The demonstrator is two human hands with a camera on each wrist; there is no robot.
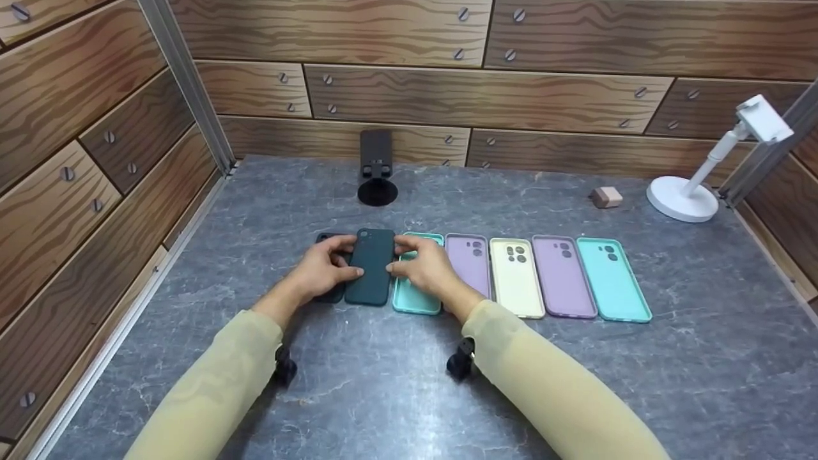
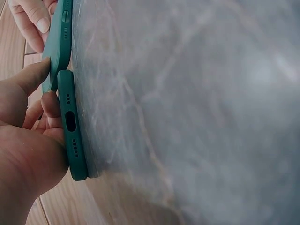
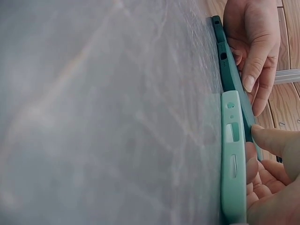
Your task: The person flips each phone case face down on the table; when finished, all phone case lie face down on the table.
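A dark green phone case (image 1: 372, 271) is held by its two long sides. My left hand (image 1: 323, 265) pinches the left side, and my right hand (image 1: 427, 265) pinches the right. In the left wrist view, that case (image 2: 57, 44) is tilted, with the left thumb against its face. Partly hidden by my left hand lies another dark phone case (image 1: 331, 295), whose green bottom edge (image 2: 72, 126) shows near the left wrist. Under my right hand a turquoise phone case (image 1: 416, 303) lies partly covered; its edge with cutouts (image 3: 233, 187) shows in the right wrist view.
Rightward along the row lie a lavender case (image 1: 465, 268), a cream case (image 1: 519, 287), a second lavender case (image 1: 563, 284) and another turquoise case (image 1: 615, 284). Behind stand a black phone stand (image 1: 377, 160), a small beige block (image 1: 607, 197) and a white stand (image 1: 682, 199). Wood-patterned walls enclose the table.
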